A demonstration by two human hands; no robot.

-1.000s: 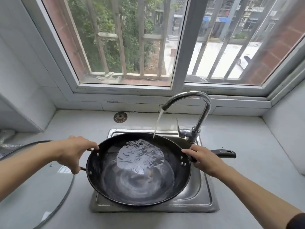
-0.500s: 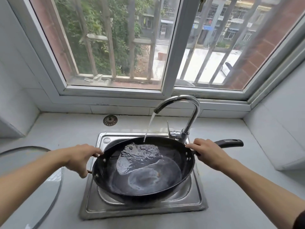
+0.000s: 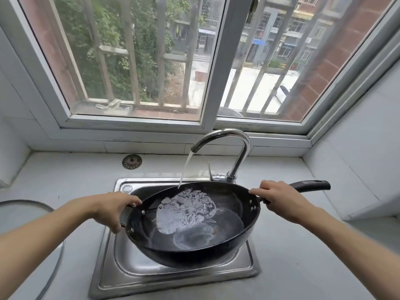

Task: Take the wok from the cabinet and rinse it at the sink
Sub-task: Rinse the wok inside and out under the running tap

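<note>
A black wok (image 3: 229,241) hangs over the steel sink (image 3: 151,276), tilted with its right side higher. Water lies pooled inside it. My left hand (image 3: 114,207) grips the small helper handle on the wok's left rim. My right hand (image 3: 279,199) grips the long black handle (image 3: 311,185) close to the rim. A chrome faucet (image 3: 236,148) behind the sink pours a stream of water onto the wok's far inner wall.
A glass lid (image 3: 32,215) lies on the counter at the left edge. A round metal drain strainer (image 3: 132,161) sits on the counter behind the sink. A window sill runs along the back, and a tiled wall closes in on the right.
The wok has been lifted and tilted, its right side and long handle rising. The pooled water has shifted toward the far left inside. Both hands keep their grip.
</note>
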